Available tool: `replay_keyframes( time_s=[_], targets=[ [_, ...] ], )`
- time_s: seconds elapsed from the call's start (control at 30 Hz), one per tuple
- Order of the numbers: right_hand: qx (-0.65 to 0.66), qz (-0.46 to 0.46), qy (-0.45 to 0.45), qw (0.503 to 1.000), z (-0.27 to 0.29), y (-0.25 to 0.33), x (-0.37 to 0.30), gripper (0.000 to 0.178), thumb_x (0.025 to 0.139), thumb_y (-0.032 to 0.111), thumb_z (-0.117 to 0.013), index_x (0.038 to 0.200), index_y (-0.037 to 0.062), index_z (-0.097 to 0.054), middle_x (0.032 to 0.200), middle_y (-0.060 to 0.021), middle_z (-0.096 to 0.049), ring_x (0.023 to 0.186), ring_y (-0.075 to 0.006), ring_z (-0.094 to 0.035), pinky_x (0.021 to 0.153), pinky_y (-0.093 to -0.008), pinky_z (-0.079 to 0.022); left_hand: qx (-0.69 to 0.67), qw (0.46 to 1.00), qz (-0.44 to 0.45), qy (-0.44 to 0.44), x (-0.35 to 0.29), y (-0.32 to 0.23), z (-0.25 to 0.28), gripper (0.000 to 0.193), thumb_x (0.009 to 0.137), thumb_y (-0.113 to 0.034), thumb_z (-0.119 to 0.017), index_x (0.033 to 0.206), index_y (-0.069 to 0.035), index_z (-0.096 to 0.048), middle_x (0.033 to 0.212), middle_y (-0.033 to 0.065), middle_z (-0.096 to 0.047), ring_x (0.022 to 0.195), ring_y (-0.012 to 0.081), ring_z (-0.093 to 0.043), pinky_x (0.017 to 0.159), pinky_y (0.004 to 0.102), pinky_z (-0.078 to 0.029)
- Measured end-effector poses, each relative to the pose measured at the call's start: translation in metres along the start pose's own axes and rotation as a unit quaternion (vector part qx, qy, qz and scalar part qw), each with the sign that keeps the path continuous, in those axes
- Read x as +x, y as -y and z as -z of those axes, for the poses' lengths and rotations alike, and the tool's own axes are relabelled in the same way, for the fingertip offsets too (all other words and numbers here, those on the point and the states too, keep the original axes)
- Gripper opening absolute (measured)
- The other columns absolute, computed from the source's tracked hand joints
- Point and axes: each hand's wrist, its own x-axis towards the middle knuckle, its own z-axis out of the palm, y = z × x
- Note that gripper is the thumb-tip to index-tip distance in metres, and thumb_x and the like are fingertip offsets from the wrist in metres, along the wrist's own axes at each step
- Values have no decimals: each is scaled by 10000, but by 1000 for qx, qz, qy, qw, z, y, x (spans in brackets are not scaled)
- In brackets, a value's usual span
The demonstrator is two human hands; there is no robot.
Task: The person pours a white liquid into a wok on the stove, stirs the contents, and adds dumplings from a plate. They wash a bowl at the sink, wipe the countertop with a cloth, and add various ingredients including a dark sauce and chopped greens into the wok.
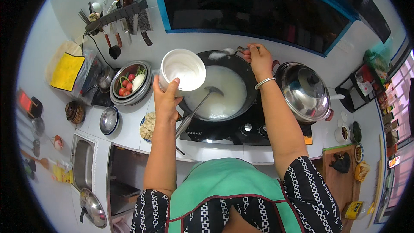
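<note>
My left hand (pixel 165 99) is closed on a white bowl (pixel 183 71), which is tipped over the left rim of a black wok (pixel 242 66). Cloudy whitish liquid (pixel 228 87) fills the lower part of the wok. A metal ladle (pixel 195 111) leans in it, its handle pointing toward my left forearm. Above the wok's far rim, my right hand (pixel 260 61) pinches the handle of a metal spoon (pixel 230 51). A whitish smear, like loose powder or grains, shows against the wok wall just left of the spoon.
A lidded pot (pixel 303 92) stands right of the wok on the black stove (pixel 220 134). Nested metal bowls (pixel 148 87) with red and white vegetables sit to the left, near a plate of pale pieces (pixel 148 125). A knife rack (pixel 123 13) hangs behind; the sink (pixel 83 164) lies left.
</note>
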Motion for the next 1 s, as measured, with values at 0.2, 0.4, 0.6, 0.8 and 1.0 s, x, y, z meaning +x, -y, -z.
replay_keyframes(
  time_s=[0.2, 0.4, 0.6, 0.8, 1.0],
  targets=[
    [69, 68, 68, 993, -7, 32, -46, 222, 918, 188, -486, 966, 4, -601, 781, -76, -644, 676, -118, -614, 630, -248, -493, 18, 1000, 3, -4, -2, 12, -8, 885, 741, -274, -710, 1414, -121, -156, 1334, 158, -351, 1154, 290, -425, 820, 492, -414],
    [-47, 26, 225, 973, -21, 33, -80, 226, 919, 185, -472, 963, 8, -604, 783, -66, -635, 685, -99, -600, 637, -223, -488, 34, 999, 7, 19, -11, 13, -23, 875, 752, -271, -700, 1416, -123, -150, 1313, 156, -381, 1138, 290, -442, 830, 481, -406],
    [122, -131, 199, 963, -21, 19, -85, 241, 913, 195, -480, 990, -8, -584, 816, -79, -621, 677, -111, -587, 632, -221, -484, 21, 999, 4, 32, -15, 13, -23, 868, 760, -265, -689, 1419, -125, -140, 1319, 166, -369, 1140, 296, -441, 840, 494, -400],
    [214, -158, 114, 957, -5, 24, -63, 233, 917, 182, -473, 1011, -13, -556, 813, -78, -596, 684, -119, -570, 634, -226, -480, 20, 1000, 9, -4, -14, 5, -6, 846, 766, -248, -677, 1414, -128, -147, 1315, 168, -367, 1140, 301, -437, 839, 508, -401],
    [145, -89, 21, 985, -2, 33, -34, 230, 920, 178, -468, 987, -17, -569, 818, -93, -605, 674, -134, -580, 616, -244, -479, 4, 1000, -13, -26, -7, -9, 25, 803, 772, -236, -665, 1407, -136, -183, 1337, 149, -336, 1155, 294, -421, 834, 491, -424]
  ],
)
